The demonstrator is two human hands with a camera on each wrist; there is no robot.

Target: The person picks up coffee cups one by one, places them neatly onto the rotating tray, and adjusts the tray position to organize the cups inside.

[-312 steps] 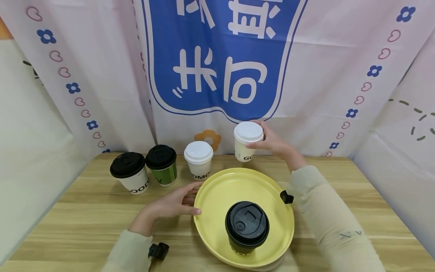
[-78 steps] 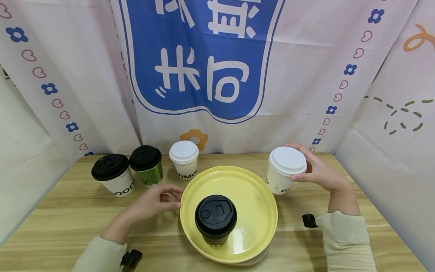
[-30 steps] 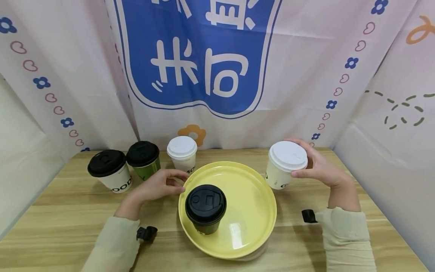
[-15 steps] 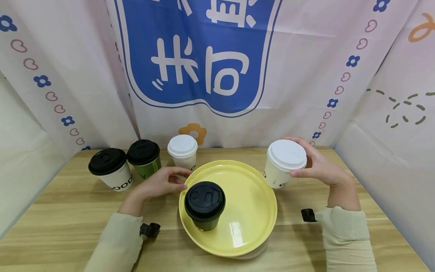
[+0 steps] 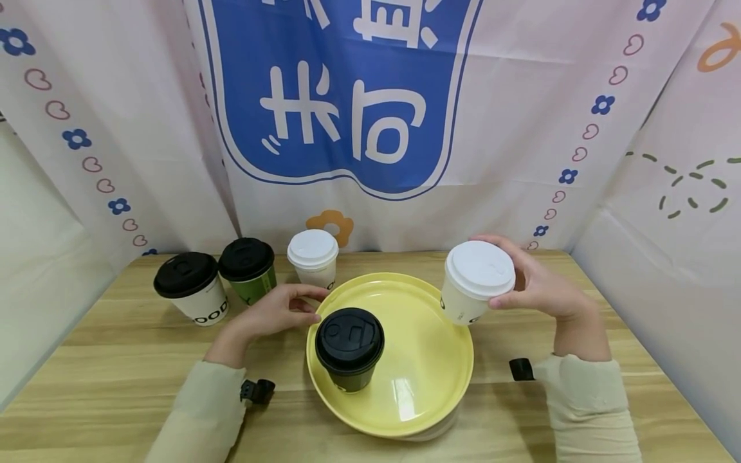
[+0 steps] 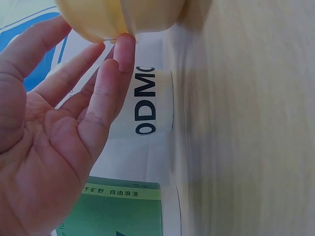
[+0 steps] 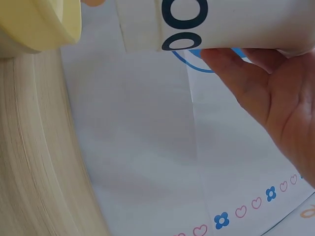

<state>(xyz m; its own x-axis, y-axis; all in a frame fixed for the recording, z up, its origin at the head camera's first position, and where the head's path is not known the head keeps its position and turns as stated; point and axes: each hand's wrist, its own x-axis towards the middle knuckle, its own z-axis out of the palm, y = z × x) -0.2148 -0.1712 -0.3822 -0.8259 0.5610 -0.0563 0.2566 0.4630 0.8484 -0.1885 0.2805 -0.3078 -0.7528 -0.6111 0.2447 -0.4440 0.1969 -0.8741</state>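
Over the right rim of the yellow plate (image 5: 428,399), head view: right hand (image 5: 541,289) grips a white-lidded paper cup (image 5: 471,292), fingers curled round its upper wall, cup tilted and lifted clear of the wooden table (image 5: 116,379). Left hand (image 5: 278,312) rests at the plate's left edge, fingers loosely bent, fingertips on the rim, holding nothing. A black-lidded dark cup (image 5: 349,347) stands on the plate, left of centre. At the back left, in a row: black-lidded white cup (image 5: 191,296), black-lidded green cup (image 5: 247,269), small white-lidded cup (image 5: 313,257).

Left wrist view: palm open, fingers (image 6: 106,83) nearly straight, tips touching the plate's rim (image 6: 98,19); the small white cup's lettering just behind.

Right wrist view: fingers (image 7: 231,64) wrapped under the cup's wall (image 7: 221,24), plate edge (image 7: 44,24) just beside.
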